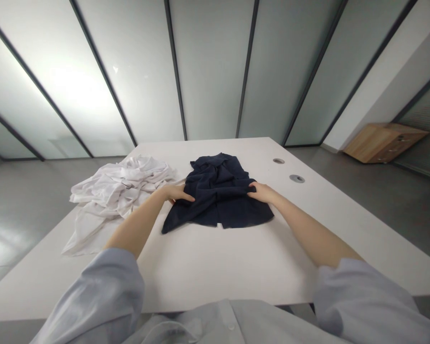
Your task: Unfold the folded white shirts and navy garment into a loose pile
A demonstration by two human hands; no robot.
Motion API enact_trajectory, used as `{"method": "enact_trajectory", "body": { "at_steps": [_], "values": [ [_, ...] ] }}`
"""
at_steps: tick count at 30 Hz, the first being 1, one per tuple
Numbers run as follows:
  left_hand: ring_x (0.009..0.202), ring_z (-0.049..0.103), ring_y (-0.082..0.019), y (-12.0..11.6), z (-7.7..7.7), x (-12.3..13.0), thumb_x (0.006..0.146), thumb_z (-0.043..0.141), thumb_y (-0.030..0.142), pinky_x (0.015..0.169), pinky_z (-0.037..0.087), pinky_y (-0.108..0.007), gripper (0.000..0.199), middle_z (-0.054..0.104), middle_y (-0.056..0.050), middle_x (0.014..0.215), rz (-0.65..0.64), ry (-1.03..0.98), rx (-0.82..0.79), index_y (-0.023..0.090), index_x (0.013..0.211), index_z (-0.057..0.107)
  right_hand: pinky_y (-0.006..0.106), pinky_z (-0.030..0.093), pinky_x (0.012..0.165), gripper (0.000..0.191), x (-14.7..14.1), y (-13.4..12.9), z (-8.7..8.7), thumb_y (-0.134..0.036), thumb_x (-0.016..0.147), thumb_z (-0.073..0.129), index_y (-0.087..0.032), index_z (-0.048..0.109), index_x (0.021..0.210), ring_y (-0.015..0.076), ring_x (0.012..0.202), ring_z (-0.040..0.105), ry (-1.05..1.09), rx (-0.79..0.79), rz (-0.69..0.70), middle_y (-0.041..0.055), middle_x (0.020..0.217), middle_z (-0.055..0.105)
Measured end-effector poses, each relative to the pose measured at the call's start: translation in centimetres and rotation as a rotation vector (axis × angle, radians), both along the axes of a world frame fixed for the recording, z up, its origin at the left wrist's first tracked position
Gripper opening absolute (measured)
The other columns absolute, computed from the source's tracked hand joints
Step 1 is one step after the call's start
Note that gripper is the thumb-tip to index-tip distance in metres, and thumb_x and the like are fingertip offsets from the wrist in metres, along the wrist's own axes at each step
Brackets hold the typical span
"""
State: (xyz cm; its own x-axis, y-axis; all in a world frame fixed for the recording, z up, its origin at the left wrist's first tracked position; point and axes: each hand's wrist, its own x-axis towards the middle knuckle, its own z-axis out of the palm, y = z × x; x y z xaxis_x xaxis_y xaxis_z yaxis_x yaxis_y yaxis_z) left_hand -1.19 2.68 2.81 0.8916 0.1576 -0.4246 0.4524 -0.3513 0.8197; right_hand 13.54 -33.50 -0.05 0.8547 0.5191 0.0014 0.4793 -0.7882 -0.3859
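Note:
A dark navy garment (218,191) lies rumpled on the white table (215,267), its slit hem toward me. At its left edge, my left hand (177,192) grips the cloth, thumb on top and the other fingers mostly hidden. My right hand (263,192) pinches the garment's right edge between thumb and fingers. Left of the navy garment is a loose heap of white cloth (129,184), with one part spread toward the table's left edge.
Two round grommets, one farther (278,161) and one nearer (297,178), are set in the tabletop at the right. Frosted glass panels (211,67) stand behind the table. A wooden cabinet (380,142) is on the floor at far right.

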Motion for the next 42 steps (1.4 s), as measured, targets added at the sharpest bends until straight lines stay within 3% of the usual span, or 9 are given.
{"method": "enact_trajectory", "body": {
  "at_steps": [4, 9, 11, 14, 16, 19, 25, 32, 42],
  "values": [
    [0.098, 0.067, -0.029, 0.4, 1.1, -2.1, 0.046, 0.085, 0.013, 0.075, 0.057, -0.037, 0.087, 0.069, -0.009, 0.112, -0.006, -0.063, -0.26, 0.032, 0.126, 0.057, 0.033, 0.048, 0.094, 0.03, -0.2, -2.1, 1.4, -0.018, 0.073, 0.064, -0.02, 0.074, 0.101, 0.0242, 0.103, 0.065, 0.268, 0.231, 0.102, 0.0065, 0.111, 0.071],
    [0.097, 0.068, -0.023, 1.6, 2.7, -4.2, 0.059, 0.081, 0.025, 0.08, 0.054, -0.031, 0.072, 0.068, -0.008, 0.119, -0.062, -0.163, -0.469, 0.031, 0.127, 0.06, 0.032, 0.052, 0.085, 0.031, -0.5, -5.2, 3.9, -0.028, 0.078, 0.059, -0.019, 0.073, 0.104, 0.0232, 0.096, 0.067, 0.493, 0.548, 0.06, 0.0073, 0.107, 0.072],
    [0.089, 0.07, -0.025, 2.5, 2.9, -4.2, 0.057, 0.082, 0.025, 0.075, 0.055, -0.032, 0.062, 0.071, -0.01, 0.105, -0.115, 0.012, -0.348, 0.026, 0.118, 0.067, 0.031, 0.052, 0.084, 0.029, -0.4, -6.2, 4.5, -0.03, 0.077, 0.061, -0.021, 0.074, 0.102, 0.0234, 0.098, 0.067, 0.551, 0.452, 0.081, 0.0068, 0.109, 0.072],
    [0.067, 0.068, -0.028, 3.5, 2.5, -3.1, 0.055, 0.081, 0.025, 0.06, 0.053, -0.034, 0.047, 0.069, -0.009, 0.069, -0.045, 0.171, 0.07, 0.018, 0.101, 0.073, 0.034, 0.054, 0.079, 0.034, 0.3, -6.8, 4.9, -0.035, 0.076, 0.067, -0.02, 0.073, 0.106, 0.0257, 0.088, 0.069, 0.587, 0.068, -0.036, 0.01, 0.096, 0.074],
    [0.067, 0.067, -0.029, 3.5, 2.1, -1.9, 0.06, 0.078, 0.027, 0.062, 0.051, -0.034, 0.039, 0.065, -0.006, 0.061, 0.037, 0.017, 0.38, 0.017, 0.097, 0.072, 0.037, 0.053, 0.079, 0.043, 1.0, -6.4, 5.0, -0.035, 0.076, 0.069, -0.017, 0.069, 0.115, 0.0266, 0.082, 0.069, 0.405, -0.087, -0.144, 0.0113, 0.087, 0.074],
    [0.086, 0.067, -0.029, 2.0, 1.3, -0.1, 0.069, 0.07, 0.028, 0.081, 0.05, -0.034, 0.031, 0.069, -0.008, 0.077, 0.033, -0.302, 0.704, 0.017, 0.098, 0.07, 0.034, 0.049, 0.086, 0.044, 1.9, -4.6, 4.5, -0.033, 0.081, 0.065, -0.017, 0.066, 0.122, 0.025, 0.089, 0.068, 0.069, -0.035, -0.077, 0.0097, 0.094, 0.073],
    [0.122, 0.053, -0.03, -3.8, -1.9, 2.7, 0.072, 0.069, 0.033, 0.11, 0.032, -0.037, 0.033, 0.064, -0.013, 0.12, -0.156, -0.559, 0.674, 0.019, 0.102, 0.068, 0.038, 0.044, 0.099, 0.032, 1.3, 2.6, 1.2, -0.031, 0.086, 0.059, -0.019, 0.069, 0.114, 0.0276, 0.11, 0.061, -0.07, 0.125, 0.218, 0.0106, 0.118, 0.067],
    [0.144, 0.026, -0.033, -5.3, -5.2, 3.8, 0.079, 0.061, 0.048, 0.117, 0.015, -0.045, 0.057, 0.039, -0.017, 0.151, -0.082, -0.433, 0.659, 0.018, 0.127, 0.058, 0.046, 0.022, 0.116, 0.053, 1.1, 5.5, -3.5, -0.045, 0.088, 0.058, -0.018, 0.057, 0.134, 0.0333, 0.14, 0.032, -0.125, 0.15, 0.171, 0.0134, 0.148, 0.044],
    [0.148, 0.014, -0.032, -6.3, -4.7, 2.9, 0.093, 0.02, 0.06, 0.117, 0.014, -0.051, 0.073, 0.016, -0.013, 0.161, -0.173, -0.088, 1.056, 0.019, 0.153, 0.027, 0.06, 0.019, 0.111, 0.082, -1.0, 6.1, -1.9, -0.061, 0.094, 0.029, -0.007, 0.015, 0.154, 0.039, 0.142, 0.022, -0.088, -0.236, -0.128, 0.0234, 0.155, 0.024]
  ]
}}
